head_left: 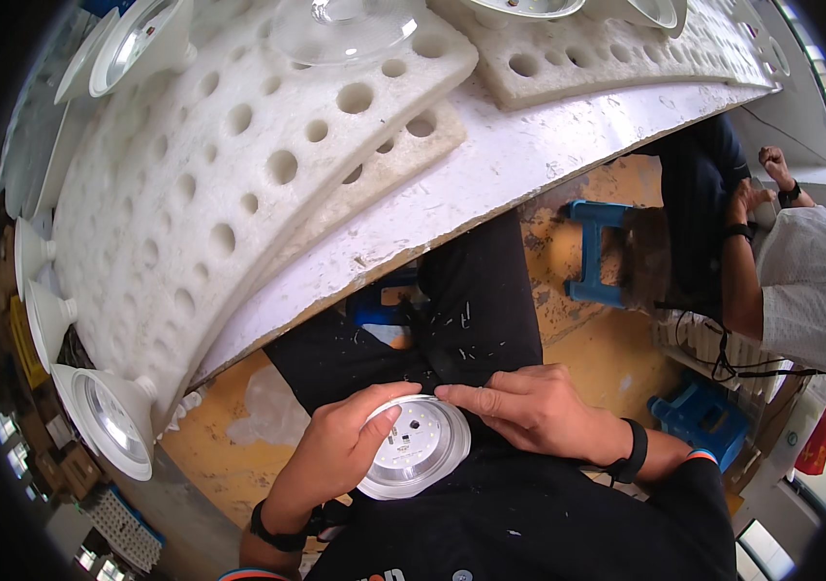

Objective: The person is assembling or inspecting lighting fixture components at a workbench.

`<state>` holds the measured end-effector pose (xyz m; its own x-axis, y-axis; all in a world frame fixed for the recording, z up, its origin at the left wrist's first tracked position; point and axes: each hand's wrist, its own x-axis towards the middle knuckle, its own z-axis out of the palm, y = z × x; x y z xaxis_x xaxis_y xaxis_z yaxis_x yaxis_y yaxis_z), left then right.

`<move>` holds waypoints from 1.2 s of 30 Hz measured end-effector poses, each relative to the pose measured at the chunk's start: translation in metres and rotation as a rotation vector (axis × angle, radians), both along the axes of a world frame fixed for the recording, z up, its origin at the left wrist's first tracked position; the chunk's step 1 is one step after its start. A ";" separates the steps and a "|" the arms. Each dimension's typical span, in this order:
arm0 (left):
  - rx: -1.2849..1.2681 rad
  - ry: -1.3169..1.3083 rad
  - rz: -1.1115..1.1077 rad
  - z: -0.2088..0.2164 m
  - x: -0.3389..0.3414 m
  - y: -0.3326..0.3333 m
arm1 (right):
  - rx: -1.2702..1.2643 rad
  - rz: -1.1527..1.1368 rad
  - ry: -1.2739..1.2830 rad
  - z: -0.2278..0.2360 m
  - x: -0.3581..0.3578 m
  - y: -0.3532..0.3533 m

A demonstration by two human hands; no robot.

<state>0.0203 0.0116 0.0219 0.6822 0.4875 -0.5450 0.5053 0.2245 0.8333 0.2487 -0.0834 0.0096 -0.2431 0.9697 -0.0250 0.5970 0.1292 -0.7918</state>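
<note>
A round white LED lamp housing (420, 453) lies tilted in front of my body, above my lap. Inside it a flat disc with small LEDs and a dark spot faces up. My left hand (340, 443) grips the housing on its left side, thumb over the rim. From the right, my right hand (529, 412) reaches the far rim, its index fingertip pressed there close to the left fingertips. The right thumb is hidden, and any small piece between the fingertips is too small to make out.
Ahead stands a white table (490, 160) with thick perforated foam boards (267, 126). A clear lens cover (345, 29) rests on one board. Cone-shaped lamps (108, 416) line its left edge. A blue stool (587, 252) and a seated co-worker (805, 271) are at right.
</note>
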 end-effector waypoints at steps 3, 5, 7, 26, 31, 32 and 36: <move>0.004 0.012 -0.004 0.003 0.002 0.001 | 0.063 0.010 -0.075 0.000 -0.002 0.001; 0.003 0.018 -0.003 0.004 0.004 0.002 | 0.059 0.025 -0.116 0.007 -0.002 0.003; 0.004 0.038 -0.018 0.004 0.004 0.001 | 0.053 0.044 -0.156 0.019 -0.003 0.008; 0.075 0.018 -0.135 -0.003 0.011 0.003 | 0.022 0.255 -0.219 0.031 -0.014 0.030; 0.093 0.037 -0.103 0.002 0.016 0.002 | -0.125 0.228 -0.301 0.039 0.001 0.026; 0.091 0.037 -0.103 0.002 0.017 0.002 | -0.121 0.206 -0.278 0.039 0.000 0.026; 0.073 0.096 -0.127 0.000 0.019 0.006 | -0.027 0.178 -0.211 0.026 -0.017 0.028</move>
